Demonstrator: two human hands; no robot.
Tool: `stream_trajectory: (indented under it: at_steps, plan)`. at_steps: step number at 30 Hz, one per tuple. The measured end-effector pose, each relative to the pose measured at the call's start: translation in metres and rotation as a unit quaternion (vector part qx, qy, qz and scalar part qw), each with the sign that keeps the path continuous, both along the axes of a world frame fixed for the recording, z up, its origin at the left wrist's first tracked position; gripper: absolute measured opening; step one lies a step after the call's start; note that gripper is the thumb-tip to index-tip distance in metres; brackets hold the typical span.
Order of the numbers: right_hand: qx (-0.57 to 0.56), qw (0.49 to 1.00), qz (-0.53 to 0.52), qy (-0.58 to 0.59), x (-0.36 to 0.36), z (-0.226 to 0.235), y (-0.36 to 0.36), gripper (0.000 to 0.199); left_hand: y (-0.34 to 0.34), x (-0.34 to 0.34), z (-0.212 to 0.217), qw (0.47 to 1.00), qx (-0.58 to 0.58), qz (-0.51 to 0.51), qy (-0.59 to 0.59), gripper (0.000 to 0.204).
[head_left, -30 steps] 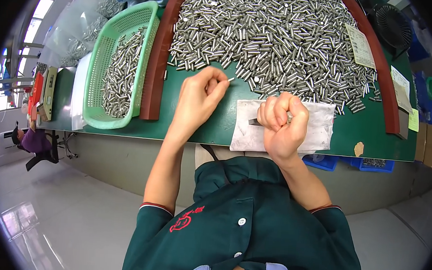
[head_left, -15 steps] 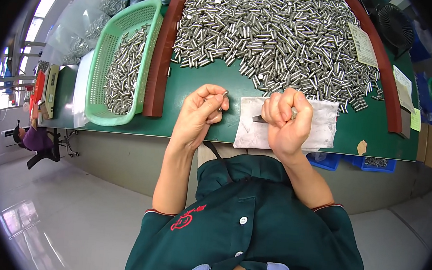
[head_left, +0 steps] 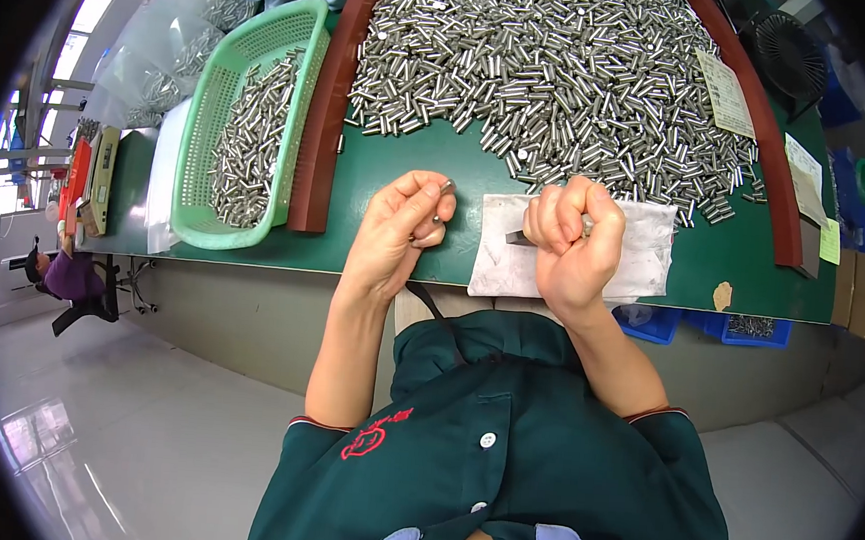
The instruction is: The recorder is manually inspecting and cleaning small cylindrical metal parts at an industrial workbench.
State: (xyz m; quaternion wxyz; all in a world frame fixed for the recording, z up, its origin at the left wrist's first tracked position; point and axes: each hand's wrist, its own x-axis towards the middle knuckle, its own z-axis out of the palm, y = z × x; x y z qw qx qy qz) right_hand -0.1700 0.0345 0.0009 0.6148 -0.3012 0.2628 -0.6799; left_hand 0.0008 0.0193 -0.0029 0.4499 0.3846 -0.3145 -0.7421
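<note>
My left hand [head_left: 402, 230] is closed, with short metal pins [head_left: 447, 187] pinched between the thumb and fingers. Another pin end shows lower down among the curled fingers. My right hand [head_left: 577, 245] makes a fist over a whitish, stained cloth [head_left: 645, 250] at the table's near edge. A dark, flat-ended metal piece [head_left: 518, 238] sticks out of the fist on its left side; the rest lies hidden in the palm, so its kind is unclear. Beyond both hands spreads a large heap of shiny cylindrical metal pins [head_left: 556, 88] on the green table [head_left: 400, 157].
Red-brown rails [head_left: 314, 176] flank the heap on both sides. Left of it stands a green plastic basket [head_left: 186, 183] partly filled with pins. A black fan [head_left: 787, 54] and paper slips [head_left: 726, 95] are at right. Blue bins [head_left: 757, 331] sit below the edge. Another person [head_left: 73, 275] sits far left.
The fingers of my left hand have shifted slightly around the pins. My right hand stays in the same place.
</note>
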Motion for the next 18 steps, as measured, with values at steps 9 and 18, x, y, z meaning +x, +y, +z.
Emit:
stream_trajectory:
  at_steps: [9, 18]
  plan:
    - [-0.001, 0.999, -0.005, -0.05, 0.0002, 0.0005, 0.0, 0.035, 0.0039, 0.0065, 0.0025, 0.892, 0.205, -0.007, 0.403, 0.018]
    - [-0.005, 0.999, 0.001, -0.053, -0.0001, -0.0012, 0.0008, 0.036, 0.0058, 0.0049, 0.0022, 0.899, 0.223, 0.062, 0.373, 0.018]
